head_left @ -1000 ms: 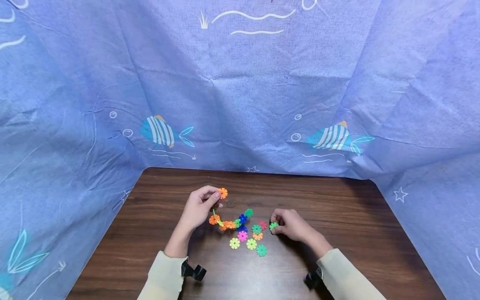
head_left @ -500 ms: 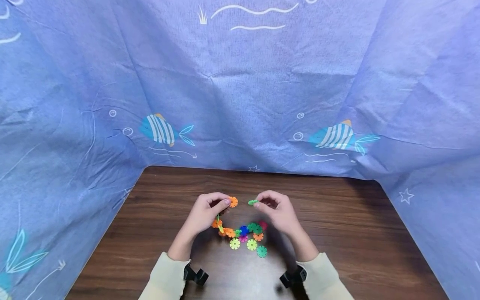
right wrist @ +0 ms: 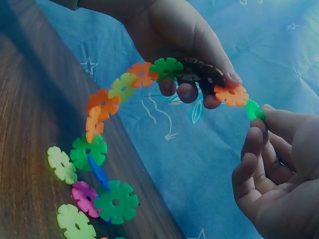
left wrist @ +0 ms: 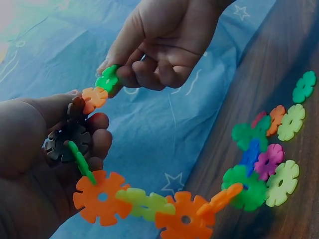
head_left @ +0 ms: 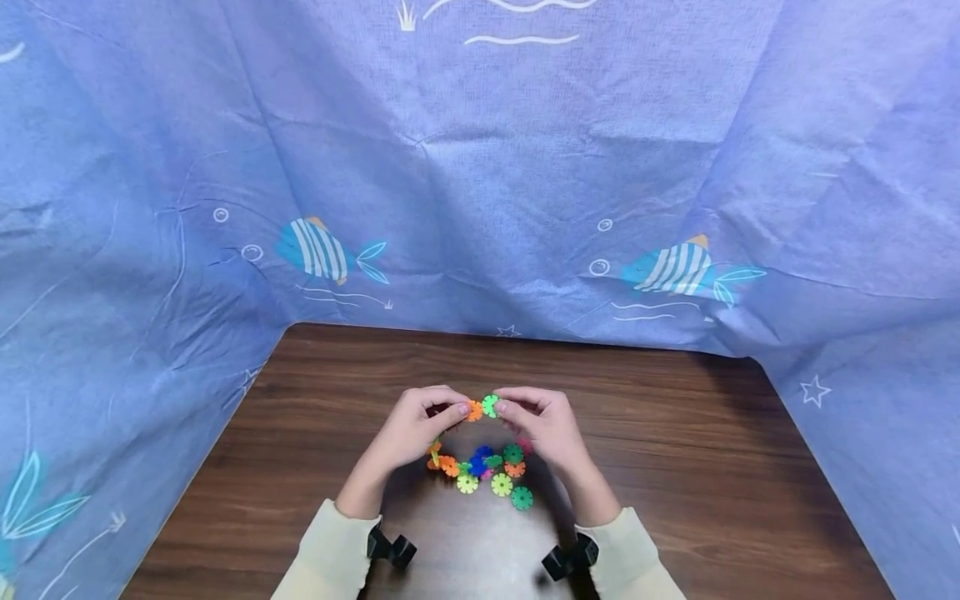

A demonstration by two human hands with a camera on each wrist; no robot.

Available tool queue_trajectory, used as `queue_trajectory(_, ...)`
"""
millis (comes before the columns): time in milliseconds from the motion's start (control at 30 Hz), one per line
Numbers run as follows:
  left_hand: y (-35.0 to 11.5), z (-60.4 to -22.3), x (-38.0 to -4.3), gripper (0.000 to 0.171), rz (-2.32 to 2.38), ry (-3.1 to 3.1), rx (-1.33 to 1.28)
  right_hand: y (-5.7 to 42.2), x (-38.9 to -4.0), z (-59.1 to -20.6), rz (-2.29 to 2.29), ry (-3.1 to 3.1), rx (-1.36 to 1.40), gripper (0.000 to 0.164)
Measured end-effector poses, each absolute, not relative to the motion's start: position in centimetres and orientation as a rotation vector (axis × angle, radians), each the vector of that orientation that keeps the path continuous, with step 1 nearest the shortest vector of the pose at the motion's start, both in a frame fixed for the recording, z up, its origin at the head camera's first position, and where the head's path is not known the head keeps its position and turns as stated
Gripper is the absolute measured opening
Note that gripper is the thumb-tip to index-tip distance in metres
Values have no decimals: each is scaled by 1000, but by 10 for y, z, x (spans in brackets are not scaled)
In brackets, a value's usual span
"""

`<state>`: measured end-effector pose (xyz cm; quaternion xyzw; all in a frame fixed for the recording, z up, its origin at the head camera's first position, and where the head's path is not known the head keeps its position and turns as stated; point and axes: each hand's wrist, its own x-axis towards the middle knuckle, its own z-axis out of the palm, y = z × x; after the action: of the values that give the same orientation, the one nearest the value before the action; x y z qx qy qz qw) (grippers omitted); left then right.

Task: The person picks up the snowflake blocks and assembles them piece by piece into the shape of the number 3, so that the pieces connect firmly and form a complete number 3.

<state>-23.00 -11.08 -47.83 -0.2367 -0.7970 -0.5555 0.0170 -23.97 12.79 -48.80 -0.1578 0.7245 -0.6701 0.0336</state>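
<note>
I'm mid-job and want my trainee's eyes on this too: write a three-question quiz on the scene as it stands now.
1. The disc pinched by the right hand is: A) pink, B) green, C) blue.
2. True or false: the left hand holds nothing.
3. In the head view, how many yellow discs lie on the table, not counting any in the chain?

Key: 1: B. 2: False; it holds the chain. 3: Two.
</note>
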Motion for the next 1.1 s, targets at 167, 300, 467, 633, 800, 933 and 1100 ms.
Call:
queue_trajectory(167, -107, -476, -227, 13, -1676, -2482, -699, 129, -239, -487, -2066, 2193, -508, 25)
queue_trajectory(300, -104, -477, -226, 12, -1666, -2460, -682, 130, -239, -488, -2094, 2122, -521, 29)
queue_trajectory(467, -99, -480, -226, 13, -1720, -2415, -662, 128, -240, -493, -2180, 1987, -487, 33)
queue_trajectory(633, -96, -483, -228, 14, -1748, -2419, -626, 127, -239, -496, -2215, 1917, -414, 36)
queue_trajectory(800, -92, -484, -229, 13, -1759, -2436, -583, 126, -240, -500, -2217, 1866, -344, 37)
queue_trajectory(933, -90, -484, -227, 13, -1740, -2441, -567, 126, -241, -502, -2213, 1852, -348, 36)
queue_trajectory(1100, -92, -485, -228, 12, -1708, -2490, -528, 126, -243, -503, -2192, 1848, -358, 36)
